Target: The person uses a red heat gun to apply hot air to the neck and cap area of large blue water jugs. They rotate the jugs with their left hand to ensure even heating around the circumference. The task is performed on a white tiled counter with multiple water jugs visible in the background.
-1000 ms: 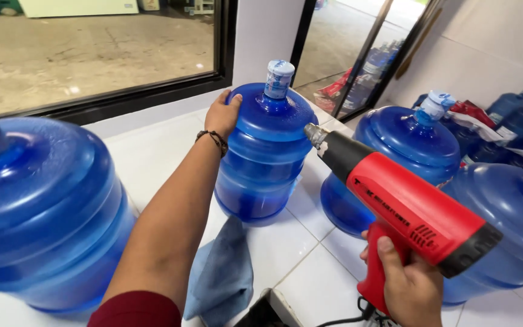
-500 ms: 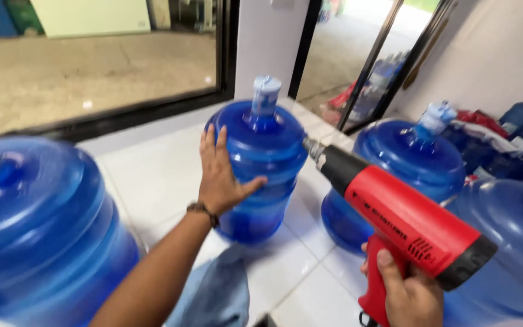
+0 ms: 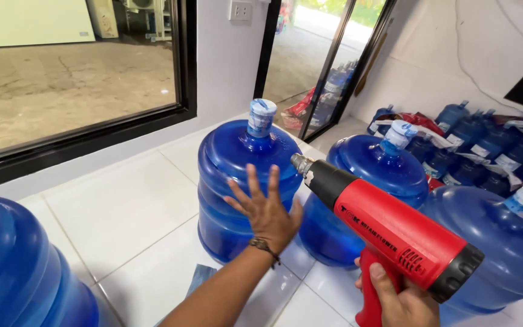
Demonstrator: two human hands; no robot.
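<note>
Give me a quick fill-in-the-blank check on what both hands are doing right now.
The right hand grips a red and black ____ gun.
The left hand is spread flat against a big ____ water jug.
The gun's nozzle points toward that jug's ____, the light-blue top part.

Missing words: heat; blue; cap

Stacked blue jugs (image 3: 485,145), black-framed window (image 3: 80,79), wall socket (image 3: 240,10)
</note>
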